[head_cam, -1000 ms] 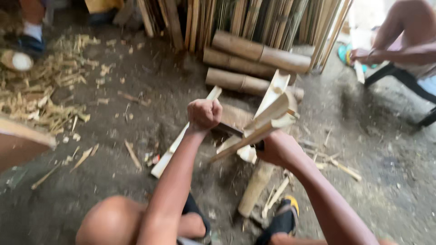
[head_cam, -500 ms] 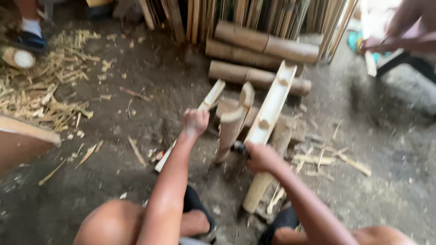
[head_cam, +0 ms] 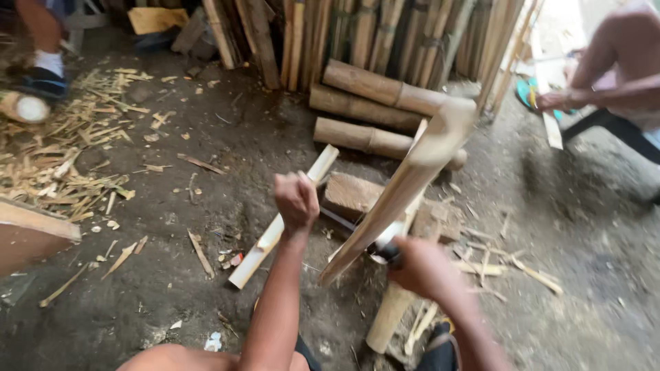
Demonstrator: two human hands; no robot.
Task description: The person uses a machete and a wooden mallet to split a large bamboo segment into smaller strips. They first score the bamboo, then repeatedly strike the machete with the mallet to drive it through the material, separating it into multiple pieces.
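split bamboo slat [head_cam: 412, 178] slanting between left hand [head_cam: 297, 199], right hand [head_cam: 419, 266]

Split bamboo strip [head_cam: 405, 185]: pale tan, lighter cream on the cut face.
Bamboo poles [head_cam: 375, 110]: dull yellow-brown with darker node rings.
Wooden block [head_cam: 350, 194]: reddish brown.
Dirt floor [head_cam: 206, 206]: dark grey-brown.
Bamboo shavings [head_cam: 62, 165]: straw yellow.
Sock [head_cam: 49, 62]: white.
Shoe [head_cam: 42, 82]: dark blue.

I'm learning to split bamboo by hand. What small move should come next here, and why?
Probably bring the left hand, raised in a fist, down to steady the tilted bamboo slat. The right hand alone grips a handle at the slat's lower part, and the slat leans free above the wooden block.
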